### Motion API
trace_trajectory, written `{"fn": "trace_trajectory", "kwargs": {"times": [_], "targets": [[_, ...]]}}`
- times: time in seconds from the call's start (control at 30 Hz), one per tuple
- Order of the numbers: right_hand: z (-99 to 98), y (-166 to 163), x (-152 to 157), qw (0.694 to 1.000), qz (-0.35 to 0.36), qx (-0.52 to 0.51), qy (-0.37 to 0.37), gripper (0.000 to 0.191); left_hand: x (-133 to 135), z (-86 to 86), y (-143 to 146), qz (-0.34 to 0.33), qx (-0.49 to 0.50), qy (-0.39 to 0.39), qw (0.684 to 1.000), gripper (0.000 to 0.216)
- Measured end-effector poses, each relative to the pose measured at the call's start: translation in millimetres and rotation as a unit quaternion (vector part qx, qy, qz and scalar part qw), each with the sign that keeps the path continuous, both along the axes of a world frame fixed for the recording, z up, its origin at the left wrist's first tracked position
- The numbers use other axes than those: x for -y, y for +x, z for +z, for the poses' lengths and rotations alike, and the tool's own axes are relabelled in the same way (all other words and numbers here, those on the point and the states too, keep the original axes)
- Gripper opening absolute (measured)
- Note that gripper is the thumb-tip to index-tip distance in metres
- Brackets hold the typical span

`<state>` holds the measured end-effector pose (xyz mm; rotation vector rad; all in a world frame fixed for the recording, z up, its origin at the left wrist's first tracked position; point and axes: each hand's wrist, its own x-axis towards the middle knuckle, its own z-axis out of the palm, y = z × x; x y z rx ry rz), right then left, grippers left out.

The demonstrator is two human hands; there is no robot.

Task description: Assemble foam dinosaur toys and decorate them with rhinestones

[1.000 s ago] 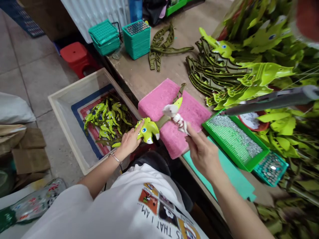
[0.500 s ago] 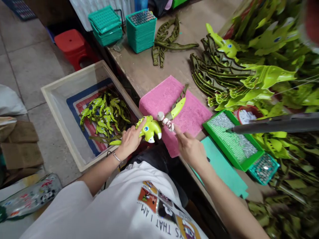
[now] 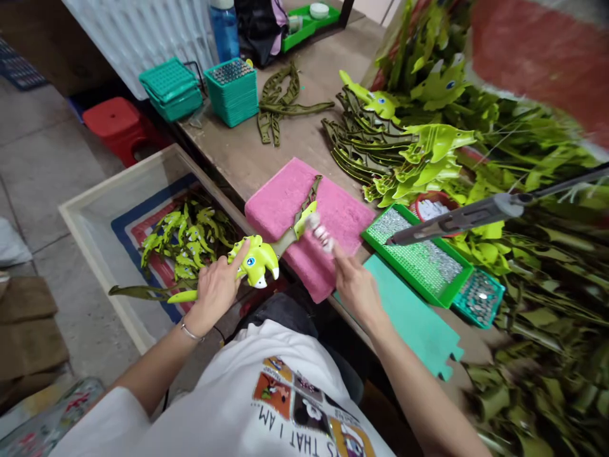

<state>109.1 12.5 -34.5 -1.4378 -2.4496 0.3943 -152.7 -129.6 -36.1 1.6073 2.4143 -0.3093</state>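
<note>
My left hand (image 3: 216, 289) grips a lime-green dinosaur grabber toy (image 3: 257, 259) by its head end, at the table's front edge. The toy's long handle runs up and right across a pink foam pad (image 3: 285, 200). My right hand (image 3: 354, 285) is closed on a small white cloth-like piece (image 3: 320, 230), pressed against the toy's handle. What exactly that piece is I cannot make out.
A white bin (image 3: 85, 206) with several finished green toys stands on the floor at left. A green tray of screws (image 3: 419, 254), a hanging power screwdriver (image 3: 471, 216) and heaps of green toy parts (image 3: 409, 146) fill the right. Teal crates (image 3: 233, 92) stand at the back.
Both hands and the toy have shifted left and down in view. The toy's handle now lies flatter over the pink pad, and the white piece has slid further along it.
</note>
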Motion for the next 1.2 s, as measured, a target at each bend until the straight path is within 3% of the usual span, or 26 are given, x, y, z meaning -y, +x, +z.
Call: {"fn": "trace_trajectory", "kwargs": {"times": [0.07, 0.23, 0.4, 0.67, 0.77, 0.9, 1.03, 1.2], "targets": [[-4.1, -2, -4, 1.0, 0.001, 0.018, -0.022, 0.047, -1, 1.8, 1, -0.004, -0.003, -0.004, 1.0, 0.071], [2.7, -22, -32, 0.993, -0.084, -0.046, 0.066, 0.052, -3, 1.0, 0, 0.002, 0.003, -0.002, 1.0, 0.069], [-4.1, -36, -53, 0.994, -0.073, 0.061, -0.048, 0.051, -1, -16.3, -13, 0.017, 0.081, 0.029, 0.996, 0.073], [-2.6, 3, -38, 0.991, -0.125, 0.017, 0.053, 0.045, 1, -58.7, -29, 0.046, 0.35, 0.127, 0.927, 0.08], [-18.9, 14, -29, 0.99, -0.127, 0.003, 0.06, 0.041, 2, -63.6, -31, 0.039, 0.369, 0.201, 0.907, 0.071], [-36.6, 33, -31, 0.991, -0.079, -0.069, 0.088, 0.031, -1, -63.2, -38, 0.037, 0.365, 0.274, 0.889, 0.07], [-22.1, 77, -67, 0.975, -0.13, -0.112, 0.14, 0.027, -17, -52.8, -43, 0.028, 0.409, 0.293, 0.864, 0.065], [7.2, 123, -154, 0.967, -0.245, -0.035, 0.064, 0.026, -59, -27.9, -24, 0.012, 0.487, 0.237, 0.84, 0.043]]}}
